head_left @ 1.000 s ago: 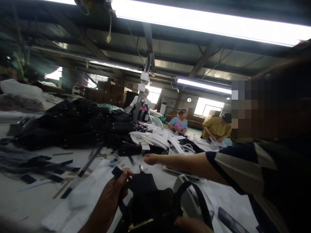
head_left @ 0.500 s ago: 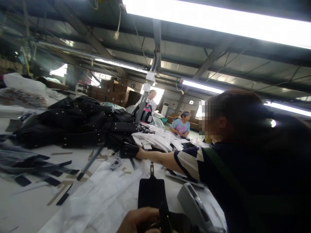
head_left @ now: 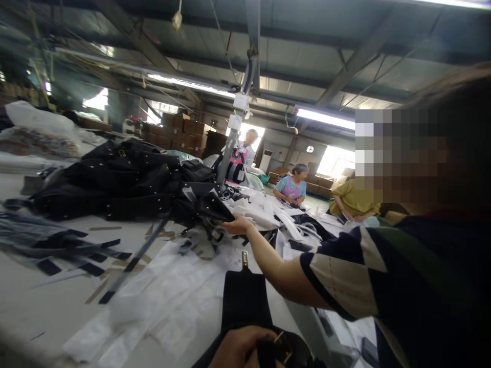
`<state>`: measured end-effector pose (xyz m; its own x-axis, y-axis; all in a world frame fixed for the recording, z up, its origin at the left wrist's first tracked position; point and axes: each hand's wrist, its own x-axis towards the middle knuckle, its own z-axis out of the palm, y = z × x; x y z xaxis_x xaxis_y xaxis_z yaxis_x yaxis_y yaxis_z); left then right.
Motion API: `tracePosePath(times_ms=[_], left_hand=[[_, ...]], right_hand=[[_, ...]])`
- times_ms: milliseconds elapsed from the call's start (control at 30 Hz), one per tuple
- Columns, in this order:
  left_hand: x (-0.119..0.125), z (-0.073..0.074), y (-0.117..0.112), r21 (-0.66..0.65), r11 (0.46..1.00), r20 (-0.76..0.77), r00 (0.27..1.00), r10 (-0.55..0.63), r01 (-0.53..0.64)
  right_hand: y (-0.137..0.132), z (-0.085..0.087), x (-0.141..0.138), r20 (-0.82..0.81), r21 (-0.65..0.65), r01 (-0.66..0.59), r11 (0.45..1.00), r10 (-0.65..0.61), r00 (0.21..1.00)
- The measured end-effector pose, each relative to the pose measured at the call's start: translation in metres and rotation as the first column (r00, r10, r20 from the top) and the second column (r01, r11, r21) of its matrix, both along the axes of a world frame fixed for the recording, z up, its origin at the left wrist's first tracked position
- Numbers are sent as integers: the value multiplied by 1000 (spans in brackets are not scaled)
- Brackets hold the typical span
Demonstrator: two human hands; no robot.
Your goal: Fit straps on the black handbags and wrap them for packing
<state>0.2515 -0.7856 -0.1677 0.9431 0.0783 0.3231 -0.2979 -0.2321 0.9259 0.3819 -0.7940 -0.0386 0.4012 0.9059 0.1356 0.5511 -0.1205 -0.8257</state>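
My left hand (head_left: 236,350) sits at the bottom edge, fingers curled shut on a black bag (head_left: 245,304) near its gold buckle (head_left: 280,343). The bag's flat black flap stretches away from me and ends in a small metal clasp (head_left: 244,258). My right hand is out of view. A co-worker in a diamond-patterned shirt (head_left: 387,276) leans in from the right. That person's arm reaches across the table, and the hand (head_left: 237,225) grips a black bag piece (head_left: 209,208) lifted off the pile.
A big heap of black bags (head_left: 115,184) lies on the left of the white table (head_left: 49,301). White fabric pieces (head_left: 261,212) and dark strips (head_left: 76,250) are scattered about. A pole (head_left: 230,153) rises mid-table. Other people work at the far end.
The co-worker's hand has closed on a black bag piece and raised it from the pile. The camera tilted, and my left hand now shows lower, on the buckle end of the bag.
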Motion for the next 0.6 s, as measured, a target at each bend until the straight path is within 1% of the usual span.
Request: tracePosePath(times_ms=[33,67,100,133,167,200,233,333,400,433,467,533,600], left_hand=[[2,-4,3,27,999,35,999,41,-42],[1,-9,10,51,991,64,991,120,-123],[-2,-13,21,97,968,82,971,226,-233],[-6,-18,36,147,927,65,938,340,-346],[-11,-22,54,234,859,16,885,465,-456],[-16,-26,75,383,757,-5,818,575,-530],[-21,-31,96,439,701,-29,771,636,-562],[-28,-47,158,563,615,-110,687,718,-552],[-25,-61,187,642,575,-169,637,752,-507],[-22,-67,198,674,568,-207,617,760,-473],[-19,-73,207,696,570,-241,605,759,-438],[-10,-81,220,712,592,-304,595,744,-377],[-2,-83,231,696,624,-341,602,722,-355]], right_hand=[[20,4,15,1,17,-12,1000,12,1000],[38,6,29,-4,33,-18,999,19,1000],[51,7,42,-11,56,-29,998,30,999],[61,6,54,-23,77,-33,996,35,999],[65,3,64,-38,103,-35,994,39,998],[66,0,73,-56,133,-33,991,41,998],[63,-3,81,-78,165,-26,986,40,996],[40,-9,100,-149,280,12,960,31,988],[24,-6,111,-193,352,48,935,22,981],[17,-3,116,-212,384,68,921,16,977],[11,0,120,-228,411,90,907,7,974],[3,5,127,-257,450,136,883,-17,966],[-1,5,130,-279,472,180,863,-47,959]])
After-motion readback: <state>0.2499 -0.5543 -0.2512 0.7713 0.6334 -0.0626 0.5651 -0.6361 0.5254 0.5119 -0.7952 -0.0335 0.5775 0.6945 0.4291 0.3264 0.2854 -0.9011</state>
